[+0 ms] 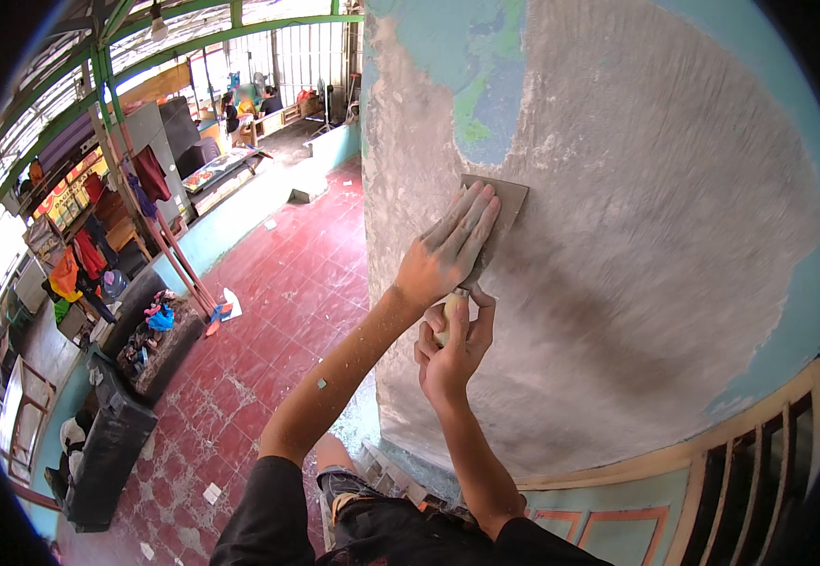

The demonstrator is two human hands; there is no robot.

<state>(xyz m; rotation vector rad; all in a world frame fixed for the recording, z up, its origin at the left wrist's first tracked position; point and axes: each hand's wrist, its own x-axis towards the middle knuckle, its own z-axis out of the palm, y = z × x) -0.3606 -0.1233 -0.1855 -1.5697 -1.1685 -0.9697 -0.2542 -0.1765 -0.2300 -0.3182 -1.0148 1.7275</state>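
My right hand (455, 351) is closed round the pale handle of a scraper (512, 196). The scraper's wide grey blade lies against the wall (617, 189), just below a patch of blue and green paint (487, 104). Over the blade my left hand (449, 243) rests flat, its fingers stretched out and pressed together, dusted grey. Much of the blade is hidden under that hand. Bare grey plaster surrounds the tool, with light blue paint remaining along the wall's outer edge.
Red floor tiles (268, 311) strewn with paint flakes lie at the left. A dark sofa (113, 453) stands there, near pinkish poles (160, 226) and hanging clothes. Lower right is a wooden frame with bars (754, 472). People (249, 106) sit far off.
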